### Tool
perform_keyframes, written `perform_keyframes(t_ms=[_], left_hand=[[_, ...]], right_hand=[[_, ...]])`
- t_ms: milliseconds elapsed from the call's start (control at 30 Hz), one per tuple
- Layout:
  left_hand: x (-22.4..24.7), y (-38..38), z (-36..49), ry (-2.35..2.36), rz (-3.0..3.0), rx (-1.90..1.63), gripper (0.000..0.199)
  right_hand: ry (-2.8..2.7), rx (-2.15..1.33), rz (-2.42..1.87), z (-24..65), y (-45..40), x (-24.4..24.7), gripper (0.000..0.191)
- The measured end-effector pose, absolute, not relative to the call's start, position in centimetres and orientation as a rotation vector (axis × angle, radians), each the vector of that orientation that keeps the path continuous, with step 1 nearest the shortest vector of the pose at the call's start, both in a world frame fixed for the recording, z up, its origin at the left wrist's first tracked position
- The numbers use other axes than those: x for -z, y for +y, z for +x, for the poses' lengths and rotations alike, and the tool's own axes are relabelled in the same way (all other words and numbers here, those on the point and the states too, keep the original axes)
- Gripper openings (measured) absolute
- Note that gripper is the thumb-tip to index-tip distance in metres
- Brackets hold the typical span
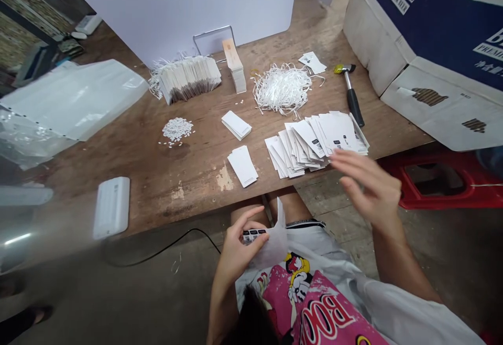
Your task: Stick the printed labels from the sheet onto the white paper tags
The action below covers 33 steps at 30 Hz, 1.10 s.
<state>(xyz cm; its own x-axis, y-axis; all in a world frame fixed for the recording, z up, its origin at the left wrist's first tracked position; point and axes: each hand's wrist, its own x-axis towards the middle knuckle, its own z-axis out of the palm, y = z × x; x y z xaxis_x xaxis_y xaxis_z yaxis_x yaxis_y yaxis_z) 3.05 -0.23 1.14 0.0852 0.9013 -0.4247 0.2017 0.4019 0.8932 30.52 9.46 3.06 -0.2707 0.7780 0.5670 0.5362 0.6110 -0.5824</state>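
Observation:
My left hand (244,245) is closed on a sheet of labels (271,245), held over my lap. The sheet has a pale, translucent backing that curls upward, and a row of small black-and-white labels shows near my thumb. My right hand (369,187) is stretched out with fingers apart at the table's front edge. Its fingertips are beside the spread pile of white cards (298,148), some bearing small black labels; whether they touch it I cannot tell. Two small stacks of white cards, one at the front (243,165) and one behind it (236,125), lie left of the pile.
White string loops (281,89) lie heaped behind the cards, near a hammer (351,93). Strung tags (192,77), a tall card stack (234,67) and small white bits (177,130) lie further left. A carton (440,88) stands right, above a red stool (424,177). A power bank (112,207) lies left.

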Motion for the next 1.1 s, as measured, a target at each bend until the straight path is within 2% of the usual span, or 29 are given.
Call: perform_keyframes(t_ms=[100, 233, 333, 433, 567, 700, 800, 933, 1100], left_hand=[[-1.4, 0.0, 3.8, 1.327, 1.07, -0.74, 0.047], [-1.4, 0.1, 4.3, 1.325, 0.933, -0.848, 0.051], [-1.0, 0.2, 4.1, 1.354, 0.777, -0.95, 0.041], [-0.5, 0.3, 4.0, 1.321, 0.712, -0.983, 0.025], [-0.2, 0.4, 4.9, 1.24, 0.633, -1.019, 0.027], [-0.2, 0.3, 5.4, 1.228, 0.663, -1.053, 0.023], [-0.1, 0.0, 5.0, 1.235, 0.756, -1.042, 0.019], [0.2, -0.3, 4.6, 1.292, 0.764, -1.037, 0.019], [0.4, -0.1, 5.1, 1.332, 0.686, -1.086, 0.017]], right_hand=[[-2.187, -0.812, -0.904, 26.5, 7.2, -3.1, 0.039], [-2.135, -1.063, -0.836, 23.1, 5.8, -1.6, 0.013], [-1.97, -1.201, -0.92, 22.9, 5.9, -1.0, 0.007], [-1.83, -1.448, -0.951, 23.3, 6.1, -1.0, 0.007], [-1.462, -1.943, -0.748, 23.1, 6.0, -0.1, 0.015], [-1.212, -2.171, -0.66, 22.4, 5.8, 1.3, 0.021], [-1.242, -2.078, -0.806, 22.0, 5.4, 1.7, 0.019], [-1.456, -1.545, -1.025, 21.4, 4.7, 1.1, 0.004], [-1.739, -0.771, -1.0, 20.9, 3.6, 0.8, 0.025]])
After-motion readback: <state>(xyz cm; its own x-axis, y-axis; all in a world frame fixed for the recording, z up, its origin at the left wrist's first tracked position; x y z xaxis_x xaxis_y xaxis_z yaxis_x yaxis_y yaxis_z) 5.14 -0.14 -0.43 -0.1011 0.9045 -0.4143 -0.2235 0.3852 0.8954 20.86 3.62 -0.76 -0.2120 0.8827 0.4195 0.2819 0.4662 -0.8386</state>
